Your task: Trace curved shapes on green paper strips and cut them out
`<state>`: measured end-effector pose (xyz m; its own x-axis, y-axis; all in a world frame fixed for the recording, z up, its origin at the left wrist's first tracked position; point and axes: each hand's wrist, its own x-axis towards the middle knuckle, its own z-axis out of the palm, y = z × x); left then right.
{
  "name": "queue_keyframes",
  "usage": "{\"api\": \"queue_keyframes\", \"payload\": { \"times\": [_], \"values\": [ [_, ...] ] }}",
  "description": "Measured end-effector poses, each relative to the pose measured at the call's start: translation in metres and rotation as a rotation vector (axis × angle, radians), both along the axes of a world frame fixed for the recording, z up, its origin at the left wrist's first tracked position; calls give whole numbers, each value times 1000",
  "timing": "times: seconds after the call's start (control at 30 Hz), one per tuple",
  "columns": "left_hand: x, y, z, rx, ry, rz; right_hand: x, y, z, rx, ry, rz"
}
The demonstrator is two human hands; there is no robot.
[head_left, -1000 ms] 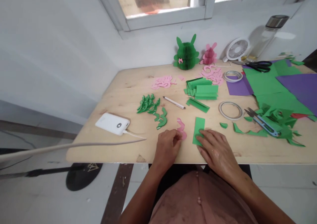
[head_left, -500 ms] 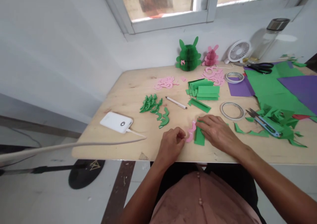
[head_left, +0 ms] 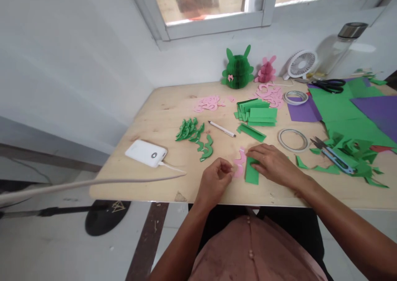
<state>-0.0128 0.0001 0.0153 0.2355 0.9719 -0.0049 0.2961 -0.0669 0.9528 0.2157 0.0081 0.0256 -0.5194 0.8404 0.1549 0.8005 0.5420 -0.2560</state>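
A wavy pink paper cutout [head_left: 240,170] lies near the table's front edge, between my two hands. At its left edge, my left hand [head_left: 215,178] has thumb and forefinger pinched together on the paper. Just to the right of the cutout, a folded green paper strip [head_left: 252,176] stands lengthwise toward me. My right hand [head_left: 274,162] rests over that strip with fingers stretched out, the fingertips reaching the top of the pink cutout. Part of the strip is hidden under them. Wavy green paper cutouts [head_left: 206,149] are grouped to the left, below a white pen [head_left: 222,128].
A white power bank [head_left: 145,153] with a cable lies left. Stacked green strips [head_left: 263,114], pink cutouts [head_left: 208,103], a tape roll [head_left: 293,140], blue-handled snips [head_left: 336,159] and green scraps surround my hands. A green paper figure [head_left: 237,72] and small fan [head_left: 301,64] stand at the back.
My right hand has shifted slightly on the green strip, its thumb now lower across it. The left hand stays at the pink cutout. The whole view has moved a little.
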Motion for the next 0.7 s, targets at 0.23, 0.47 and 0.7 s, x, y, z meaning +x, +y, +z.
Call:
{"api": "queue_keyframes", "payload": {
  "times": [0.23,0.47,0.7],
  "values": [
    [13,-7,6,-109,-144,42,-1,-22,-6,-65,410,-213],
    [31,-13,8,-166,-205,93,-16,-51,-1,-341,865,-372],
    [36,-22,6,-148,-186,38,-28,-51,-14,-400,978,-561]
  ]
}}
